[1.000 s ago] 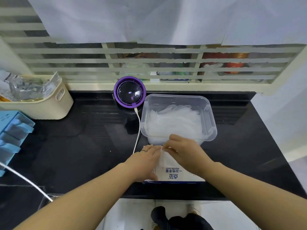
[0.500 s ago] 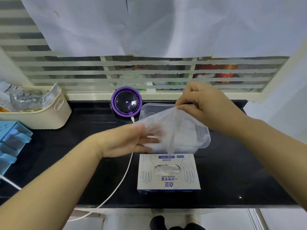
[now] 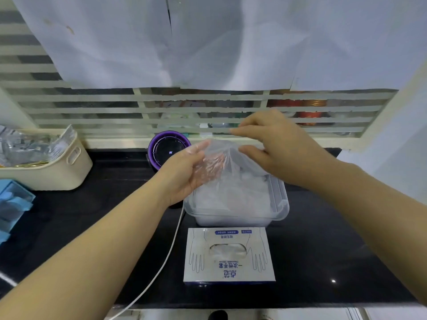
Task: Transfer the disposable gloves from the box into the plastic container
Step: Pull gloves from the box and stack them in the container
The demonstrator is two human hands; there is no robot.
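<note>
A white glove box [image 3: 228, 257] lies flat on the black counter, its oval slot showing clear gloves inside. Just behind it stands a clear plastic container [image 3: 280, 204] holding a pile of transparent gloves. Above the container both hands hold one thin transparent glove [image 3: 217, 162]. My left hand [image 3: 184, 174] supports it from below and the left, fingers under the film. My right hand [image 3: 272, 148] pinches its upper right edge, above the container's back half.
A purple-rimmed round device [image 3: 168, 151] with a white cable [image 3: 161, 269] sits behind the container. A cream basket [image 3: 60, 169] of packets stands at the left, a blue rack [image 3: 11, 204] below it. A slatted window runs along the back; the counter's front edge is near.
The glove was pulled from the box and lifted. Since half a second ago both hands have drawn closer together with it, bunched over the container. The camera has tilted up.
</note>
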